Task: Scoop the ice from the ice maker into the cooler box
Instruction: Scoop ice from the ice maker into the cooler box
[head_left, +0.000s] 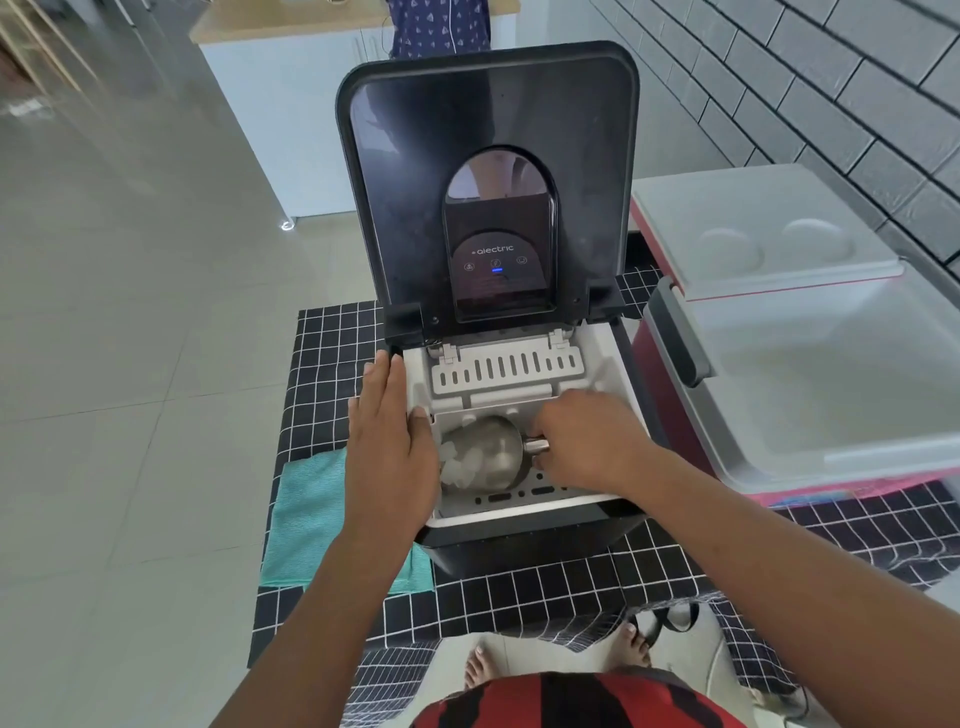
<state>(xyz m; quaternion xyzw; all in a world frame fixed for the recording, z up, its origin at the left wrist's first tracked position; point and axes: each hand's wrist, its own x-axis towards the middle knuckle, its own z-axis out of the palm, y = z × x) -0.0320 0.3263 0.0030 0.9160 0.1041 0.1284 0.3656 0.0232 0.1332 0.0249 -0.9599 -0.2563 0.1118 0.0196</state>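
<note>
a: ice sits in the bowl of the metal scoop, down inside the ice maker, lid standing open behind it.

b: which hand has the scoop?

a: the right hand. its fingers are curled round the short handle at the scoop's right end. the left hand lies flat, fingers straight, along the left rim of the ice maker, and seems to steady the machine.

b: so which step is this?

a: i judge it the loading step. the scoop is in the basket with some ice in it, not yet lifted out.

b: and the cooler box?

a: the cooler box stands just beside the ice maker on the right, on the same black checked mat. its lid is tipped back and the white inside is open. i can't make out any ice in it.

b: what does the next move call for?

a: lifting the scoop level so nothing spills, clearing the ice maker's right wall, carrying it over the cooler's near rim, then tipping it. a teal cloth lies at the left for drips.
</note>
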